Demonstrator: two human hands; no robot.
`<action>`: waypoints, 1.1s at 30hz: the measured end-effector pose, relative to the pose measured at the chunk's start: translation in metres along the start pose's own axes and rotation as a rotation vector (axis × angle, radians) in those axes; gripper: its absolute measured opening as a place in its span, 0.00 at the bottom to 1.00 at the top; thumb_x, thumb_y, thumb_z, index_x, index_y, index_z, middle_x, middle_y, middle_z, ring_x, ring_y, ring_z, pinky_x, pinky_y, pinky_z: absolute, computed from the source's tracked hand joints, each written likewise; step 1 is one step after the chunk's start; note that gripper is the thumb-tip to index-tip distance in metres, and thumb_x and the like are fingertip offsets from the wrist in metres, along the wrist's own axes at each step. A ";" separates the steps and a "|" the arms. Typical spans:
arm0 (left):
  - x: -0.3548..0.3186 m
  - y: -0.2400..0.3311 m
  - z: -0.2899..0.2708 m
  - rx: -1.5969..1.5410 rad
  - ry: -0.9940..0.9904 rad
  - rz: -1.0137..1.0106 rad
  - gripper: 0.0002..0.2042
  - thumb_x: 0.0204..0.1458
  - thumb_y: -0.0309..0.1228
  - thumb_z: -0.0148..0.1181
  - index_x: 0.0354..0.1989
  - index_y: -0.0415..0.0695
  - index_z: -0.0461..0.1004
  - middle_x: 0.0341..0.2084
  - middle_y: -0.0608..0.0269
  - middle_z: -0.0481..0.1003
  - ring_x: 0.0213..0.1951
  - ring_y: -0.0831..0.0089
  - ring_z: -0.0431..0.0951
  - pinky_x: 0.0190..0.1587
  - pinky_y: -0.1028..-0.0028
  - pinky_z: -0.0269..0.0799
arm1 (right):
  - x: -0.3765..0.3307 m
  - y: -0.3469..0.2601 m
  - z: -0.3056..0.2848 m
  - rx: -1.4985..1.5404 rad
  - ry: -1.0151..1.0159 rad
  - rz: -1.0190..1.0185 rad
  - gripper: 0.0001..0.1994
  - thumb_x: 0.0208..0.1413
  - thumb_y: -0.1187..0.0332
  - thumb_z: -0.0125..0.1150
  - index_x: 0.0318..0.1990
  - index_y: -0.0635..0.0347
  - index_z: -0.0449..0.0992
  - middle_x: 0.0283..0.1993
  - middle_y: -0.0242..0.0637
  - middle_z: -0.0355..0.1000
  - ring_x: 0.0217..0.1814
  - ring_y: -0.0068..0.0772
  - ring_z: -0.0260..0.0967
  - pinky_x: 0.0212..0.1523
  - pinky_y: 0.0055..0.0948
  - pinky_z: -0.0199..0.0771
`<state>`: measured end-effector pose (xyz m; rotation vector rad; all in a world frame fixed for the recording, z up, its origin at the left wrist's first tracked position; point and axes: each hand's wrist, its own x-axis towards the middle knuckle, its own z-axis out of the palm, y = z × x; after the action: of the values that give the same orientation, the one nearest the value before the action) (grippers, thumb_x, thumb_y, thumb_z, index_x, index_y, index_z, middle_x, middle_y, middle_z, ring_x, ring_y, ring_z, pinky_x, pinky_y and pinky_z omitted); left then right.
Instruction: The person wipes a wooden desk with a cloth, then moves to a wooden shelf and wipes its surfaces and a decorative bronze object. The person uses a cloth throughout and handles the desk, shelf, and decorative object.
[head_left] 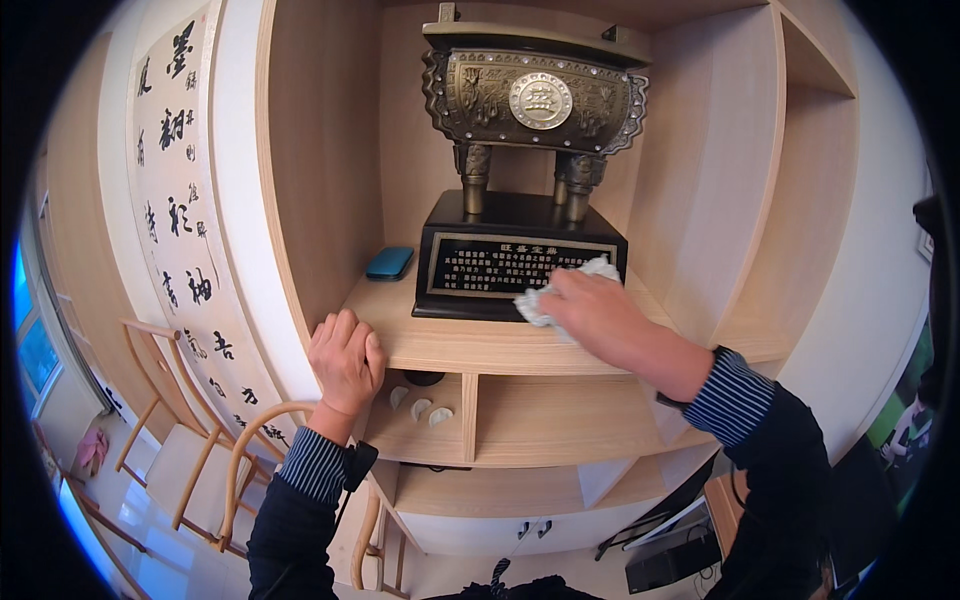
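My right hand (590, 308) is closed around a crumpled white cloth (540, 296). It presses the cloth against the lower right front of a black pedestal (425, 278). On that pedestal stands a bronze-coloured ornamental cauldron (490, 95), its round pale medallion facing me. The cloth and hand cover part of the framed plaque (490, 262) with gold lettering. My left hand (345, 360) is curled over the front left edge of the wooden shelf (455, 348), fingers bent and closed; their undersides are hidden.
A flat teal case (390, 263) lies left of the pedestal. Several small pale crescent-shaped pieces (420, 409) sit in the compartment below. A calligraphy scroll (180, 200) hangs at left above wooden chairs (190, 460). Cabinet doors (460, 528) with dark handles are at the bottom.
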<state>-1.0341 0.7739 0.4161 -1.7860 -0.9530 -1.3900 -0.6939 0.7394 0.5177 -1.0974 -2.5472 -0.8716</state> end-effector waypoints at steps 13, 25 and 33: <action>-0.004 -0.005 0.003 -0.018 0.027 0.011 0.09 0.53 0.30 0.54 0.22 0.43 0.68 0.25 0.57 0.63 0.28 0.58 0.67 0.32 0.62 0.63 | 0.102 -0.048 0.023 0.040 0.255 -0.247 0.07 0.51 0.71 0.61 0.39 0.56 0.76 0.41 0.38 0.69 0.47 0.40 0.72 0.44 0.37 0.77; 0.000 -0.005 0.000 -0.077 -0.013 0.008 0.11 0.53 0.31 0.55 0.21 0.42 0.67 0.24 0.55 0.62 0.27 0.56 0.65 0.30 0.61 0.60 | 0.020 0.046 -0.044 0.222 0.422 0.433 0.12 0.58 0.74 0.63 0.49 0.53 0.73 0.42 0.39 0.72 0.40 0.42 0.76 0.39 0.37 0.76; -0.002 -0.012 -0.003 -0.088 -0.025 0.043 0.08 0.49 0.31 0.60 0.21 0.46 0.69 0.24 0.60 0.63 0.27 0.61 0.67 0.30 0.64 0.62 | 0.081 0.016 -0.020 0.402 0.173 0.284 0.14 0.67 0.66 0.56 0.57 0.57 0.67 0.46 0.51 0.74 0.46 0.56 0.74 0.47 0.45 0.73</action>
<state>-1.0462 0.7776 0.4153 -1.8816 -0.8734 -1.4051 -0.7387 0.7830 0.5754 -1.1544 -2.2186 -0.3452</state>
